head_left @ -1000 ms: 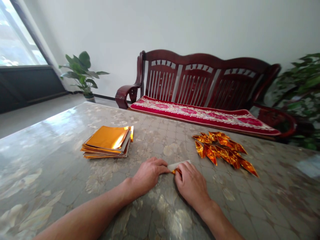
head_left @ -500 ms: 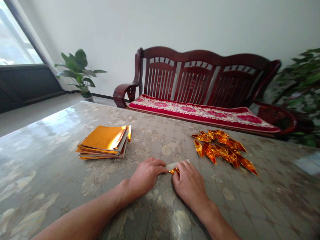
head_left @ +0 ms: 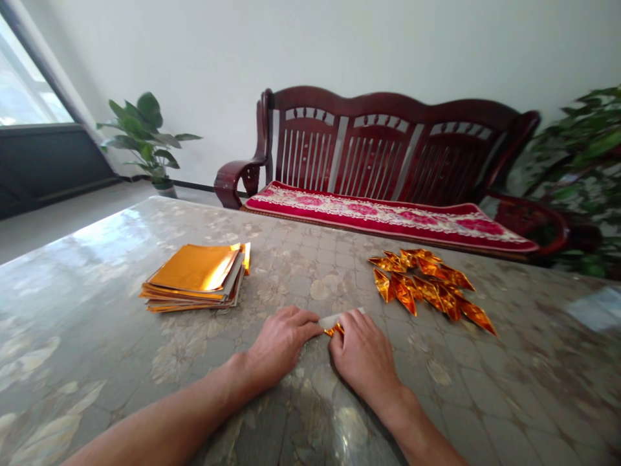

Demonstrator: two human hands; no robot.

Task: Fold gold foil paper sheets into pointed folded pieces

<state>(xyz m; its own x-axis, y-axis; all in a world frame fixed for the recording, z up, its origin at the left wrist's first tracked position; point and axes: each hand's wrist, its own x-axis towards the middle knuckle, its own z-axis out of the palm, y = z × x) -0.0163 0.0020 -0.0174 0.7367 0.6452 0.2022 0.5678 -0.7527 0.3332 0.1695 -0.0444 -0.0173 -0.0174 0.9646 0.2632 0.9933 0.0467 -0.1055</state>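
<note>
Between my hands, flat on the table, lies a sheet of gold foil paper (head_left: 330, 320), its grey backing up and a gold edge folded toward me. My left hand (head_left: 284, 343) pinches its left end with thumb and fingers. Curled over the right part, my right hand (head_left: 363, 348) presses and grips the fold, hiding much of the sheet. A stack of square gold foil sheets (head_left: 196, 268) sits to the left, its edges uneven. Over on the right is a loose pile of folded gold paper ingots (head_left: 429, 285) with pointed ends.
The table (head_left: 286, 272) has a patterned, glossy cover. At its right edge lies a clear plastic piece (head_left: 596, 309). Beyond it stands a dark red wooden bench (head_left: 378, 149) with a red floral cushion (head_left: 359, 207). Potted plants (head_left: 145, 133) flank the bench.
The whole view has shifted slightly, so everything appears a little further left. My hands keep nearly the same hold on the foil paper.
</note>
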